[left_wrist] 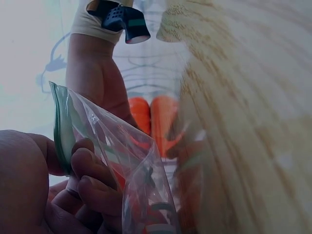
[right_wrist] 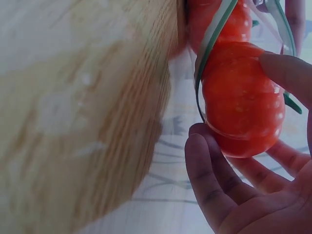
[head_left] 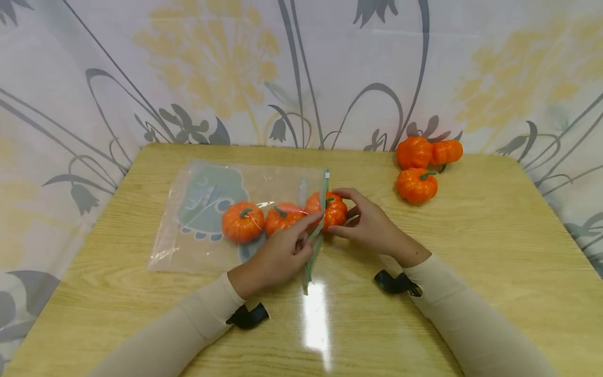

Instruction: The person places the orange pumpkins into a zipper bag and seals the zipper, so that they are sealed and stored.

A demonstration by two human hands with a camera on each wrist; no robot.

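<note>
A clear zip bag (head_left: 202,256) with a green dinosaur-like print lies flat on the table, its green zip edge (head_left: 308,269) facing right. Two small orange pumpkins, a left one (head_left: 242,224) and a middle one (head_left: 282,217), lie inside it. At the bag's mouth my right hand (head_left: 377,225) grips a third pumpkin (right_wrist: 241,102), which is partly past the zip edge. My left hand (head_left: 280,254) pinches the near side of the bag's mouth; in the left wrist view its thumb and fingers hold the green zip strip (left_wrist: 61,126).
Toward the back right of the wooden table (head_left: 494,251) sit more orange pumpkins: an upper one (head_left: 413,152), a tipped one (head_left: 447,152) and a nearer one (head_left: 414,187). A curtain with a flower print (head_left: 330,68) hangs behind the table's far edge.
</note>
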